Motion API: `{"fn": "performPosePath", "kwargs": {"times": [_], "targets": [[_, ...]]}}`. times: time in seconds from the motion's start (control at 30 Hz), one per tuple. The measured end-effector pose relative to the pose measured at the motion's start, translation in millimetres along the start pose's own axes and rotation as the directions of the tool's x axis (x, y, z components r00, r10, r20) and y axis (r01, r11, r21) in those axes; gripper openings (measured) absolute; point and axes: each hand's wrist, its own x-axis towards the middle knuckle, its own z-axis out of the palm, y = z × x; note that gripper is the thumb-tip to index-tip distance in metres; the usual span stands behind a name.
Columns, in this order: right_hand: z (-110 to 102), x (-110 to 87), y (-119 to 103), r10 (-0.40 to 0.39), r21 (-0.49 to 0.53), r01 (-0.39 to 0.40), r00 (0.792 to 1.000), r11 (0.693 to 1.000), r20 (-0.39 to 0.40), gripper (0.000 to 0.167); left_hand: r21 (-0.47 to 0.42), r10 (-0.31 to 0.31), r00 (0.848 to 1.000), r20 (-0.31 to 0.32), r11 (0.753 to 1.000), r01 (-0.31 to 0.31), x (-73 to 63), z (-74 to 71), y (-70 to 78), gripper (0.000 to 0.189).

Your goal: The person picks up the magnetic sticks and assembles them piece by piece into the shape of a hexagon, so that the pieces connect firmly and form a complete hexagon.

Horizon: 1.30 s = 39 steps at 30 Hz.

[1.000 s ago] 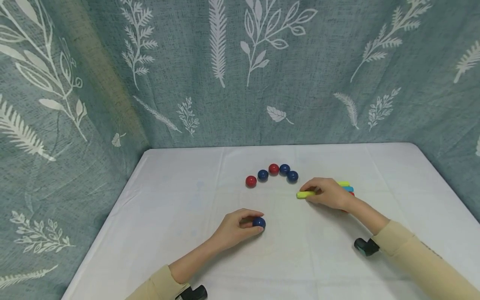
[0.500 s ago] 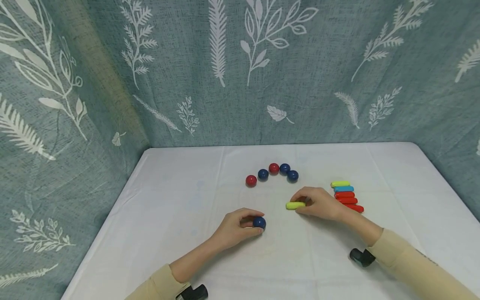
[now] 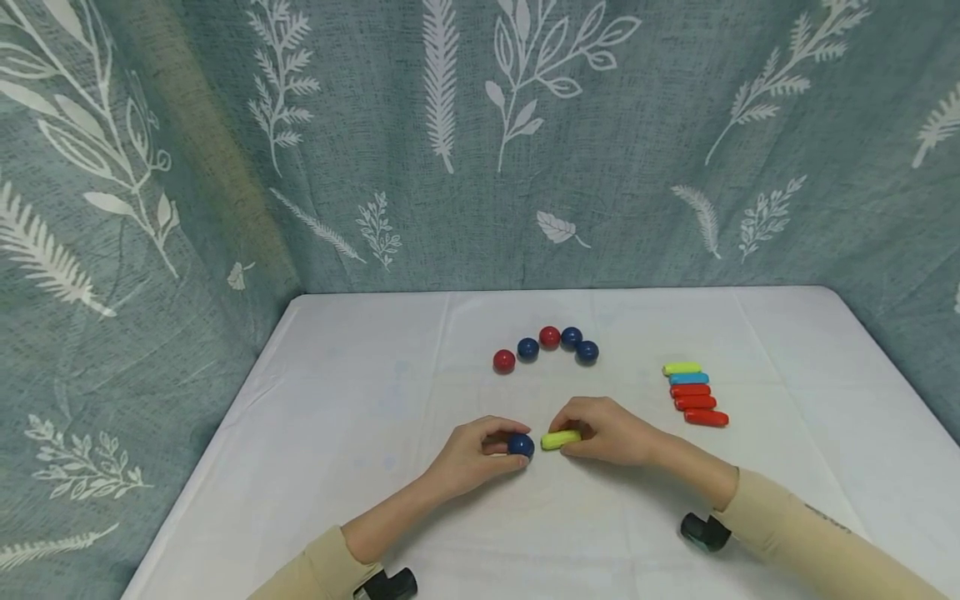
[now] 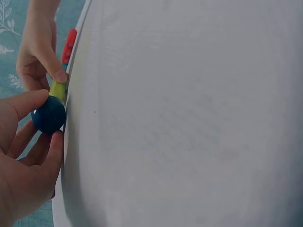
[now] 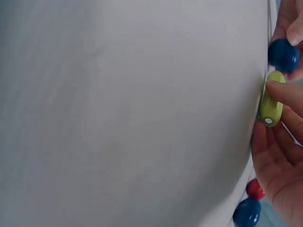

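Left hand (image 3: 472, 457) pinches the blue ball (image 3: 521, 444) on the surface (image 3: 360, 392); right hand (image 3: 607, 431) pinches the yellow rod (image 3: 560, 439) just beside it. A hard nudge could send the ball rolling.

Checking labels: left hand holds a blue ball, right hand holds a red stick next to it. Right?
Not quite. The stick in the right hand is yellow-green, not red, as the head view shows. The left hand does hold a blue ball beside it.

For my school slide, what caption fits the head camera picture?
Left hand holds a blue ball while right hand brings a yellow stick beside it.
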Motion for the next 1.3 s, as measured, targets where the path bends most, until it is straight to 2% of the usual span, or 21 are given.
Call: {"fn": "performPosePath", "kwargs": {"times": [0.2, 0.57, 0.73, 0.83, 0.9, 0.97, 1.1, 1.17, 1.23, 1.3], "targets": [[2.8, 2.9, -7.9, -0.037, 0.025, 0.037, 0.999, 0.999, -0.002, 0.018, 0.026, -0.009, 1.000, 0.009, 1.000, 0.009, -0.4, -0.9, 0.8, 0.035], [2.1, 4.2, -8.7, -0.013, 0.046, 0.013, 1.000, 0.999, 0.005, 0.018, 0.037, -0.040, 0.999, 0.017, 0.999, 0.040, -1.5, -0.9, 3.5, 0.035], [-3.5, 3.4, -5.8, 0.039, 0.072, -0.035, 0.998, 0.997, -0.049, 0.016, 0.037, -0.042, 0.999, 0.004, 0.998, 0.041, -1.8, -0.3, 2.6, 0.034], [-8.7, 4.4, -1.8, 0.079, 0.058, -0.071, 0.987, 0.996, -0.138, 0.015, 0.037, -0.045, 0.999, -0.001, 0.998, 0.045, -2.0, -0.3, 2.2, 0.034], [-12.1, 5.7, 2.0, 0.122, 0.058, -0.112, 0.968, 0.992, -0.221, 0.015, 0.032, -0.047, 0.999, -0.001, 0.998, 0.047, -2.2, -0.4, 2.1, 0.035], [-15.5, 7.2, 6.6, 0.184, 0.079, -0.168, 0.934, 0.983, -0.305, 0.014, 0.026, -0.046, 0.999, 0.003, 0.999, 0.046, -2.3, -0.3, 1.9, 0.035], [-22.3, 9.7, 16.1, 0.347, 0.184, -0.296, 0.836, 0.937, -0.424, 0.017, 0.030, -0.039, 0.999, 0.009, 0.999, 0.039, -1.9, 0.2, 1.2, 0.035], [-26.1, 11.5, 20.3, 0.435, 0.256, -0.354, 0.781, 0.900, -0.449, 0.021, 0.034, -0.038, 0.999, 0.012, 0.999, 0.038, -1.6, 0.4, 1.0, 0.035], [-29.6, 14.3, 24.4, 0.504, 0.318, -0.395, 0.735, 0.862, -0.453, 0.028, 0.036, -0.040, 0.999, 0.014, 0.999, 0.040, -1.7, 0.5, 0.9, 0.035], [-32.5, 18.2, 28.1, 0.563, 0.373, -0.428, 0.701, 0.823, -0.438, 0.036, 0.036, -0.044, 0.999, 0.015, 0.998, 0.044, -2.1, 0.5, 1.1, 0.036]]}}
